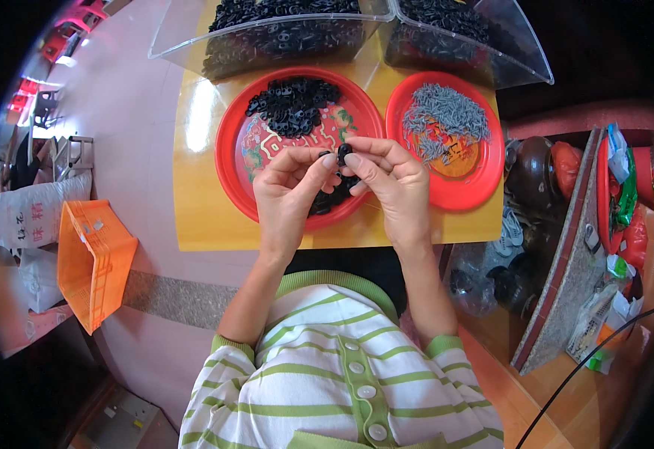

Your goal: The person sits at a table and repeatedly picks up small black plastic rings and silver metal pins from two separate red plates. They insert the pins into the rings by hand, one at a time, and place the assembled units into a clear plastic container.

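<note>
Both my hands meet over the front of a large red patterned tray. My right hand pinches a small black plastic part between thumb and finger. My left hand is closed in a pinch close beside it, on what looks like another small black piece, mostly hidden by the fingertips. A heap of small black parts lies at the back of the tray, and more black parts lie below my hands. On the right, a smaller red plate holds many thin grey screw-like pieces.
Two clear plastic bins full of black parts stand at the back of the yellow table. An orange crate and white sacks are on the floor to the left. Bags and jars crowd the right, beside a stone-edged slab.
</note>
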The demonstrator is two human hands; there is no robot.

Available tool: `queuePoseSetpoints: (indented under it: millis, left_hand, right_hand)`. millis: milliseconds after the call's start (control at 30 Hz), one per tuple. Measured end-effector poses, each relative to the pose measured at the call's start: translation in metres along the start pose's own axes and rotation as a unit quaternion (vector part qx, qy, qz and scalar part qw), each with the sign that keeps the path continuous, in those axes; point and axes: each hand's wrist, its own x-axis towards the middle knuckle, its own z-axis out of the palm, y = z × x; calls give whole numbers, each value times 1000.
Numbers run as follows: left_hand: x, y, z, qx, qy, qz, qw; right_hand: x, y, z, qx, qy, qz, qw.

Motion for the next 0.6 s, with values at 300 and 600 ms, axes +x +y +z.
queuePoseSetpoints:
  millis: [300,600]
  left_hand:
    - [-2,1,0,50,-9,15,999]
    - [0,-5,-5,-34,-48,-39,997]
  right_hand:
    - [-3,2,0,-52,-15,-55,997]
    - [-2,5,-6,-76,-24,-62,995]
